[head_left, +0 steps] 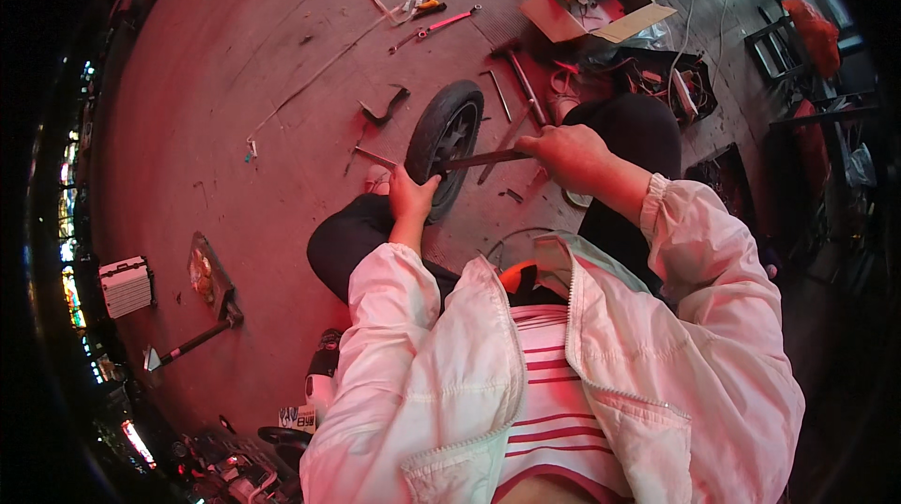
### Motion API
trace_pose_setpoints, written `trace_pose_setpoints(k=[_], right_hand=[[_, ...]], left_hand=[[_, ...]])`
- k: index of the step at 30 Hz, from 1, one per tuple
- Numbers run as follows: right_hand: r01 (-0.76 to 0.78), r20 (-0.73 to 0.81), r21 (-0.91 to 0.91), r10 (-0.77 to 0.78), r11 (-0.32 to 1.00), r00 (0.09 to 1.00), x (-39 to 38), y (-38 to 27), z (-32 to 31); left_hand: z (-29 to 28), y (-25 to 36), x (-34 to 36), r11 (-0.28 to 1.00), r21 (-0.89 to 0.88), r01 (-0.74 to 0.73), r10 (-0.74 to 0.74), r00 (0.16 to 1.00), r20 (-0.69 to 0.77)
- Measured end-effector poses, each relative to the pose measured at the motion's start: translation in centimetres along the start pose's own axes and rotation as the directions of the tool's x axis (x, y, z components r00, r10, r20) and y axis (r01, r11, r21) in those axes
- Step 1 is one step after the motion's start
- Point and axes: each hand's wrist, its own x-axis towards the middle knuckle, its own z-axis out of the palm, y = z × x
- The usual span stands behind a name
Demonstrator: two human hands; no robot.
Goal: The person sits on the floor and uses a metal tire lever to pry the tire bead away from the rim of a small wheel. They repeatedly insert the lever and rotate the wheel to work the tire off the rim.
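A small wheel with a black tyre (430, 129) stands upright on the floor between my knees. My left hand (411, 196) grips its near left side, thumb close to the rim. My right hand (574, 155) is closed round one end of a flat dark tyre lever (490, 160). The lever reaches leftward to the wheel, its far end at the rim near my left thumb. Whether the tip sits under the tyre edge, I cannot tell. A second flat bar (497, 159) lies on the floor, partly behind the lever.
Beyond the wheel lie a hammer (523, 80), a hex key (500, 96), a black bracket (385, 108) and a red wrench (449, 23). An opened cardboard box (648, 18) and a black tray of parts (699, 96) are at far right. A silver case (126, 286) stands left.
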Motion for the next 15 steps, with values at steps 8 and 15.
trace_pose_setpoints(k=[8, 15], right_hand=[[-0.004, 0.059, -0.157, 0.014, 0.988, 0.998, 2.1, -3.2, -2.7], [0.139, 0.12, -0.244, -0.113, 0.96, 0.986, 5.7, -6.5, -5.1]], left_hand=[[-1.2, 1.4, 0.5, 0.981, 0.191, 0.016, -0.026, 0.998, 0.052], [-1.3, 0.8, 0.9, 0.964, 0.26, -0.057, 0.035, 0.996, 0.088]])
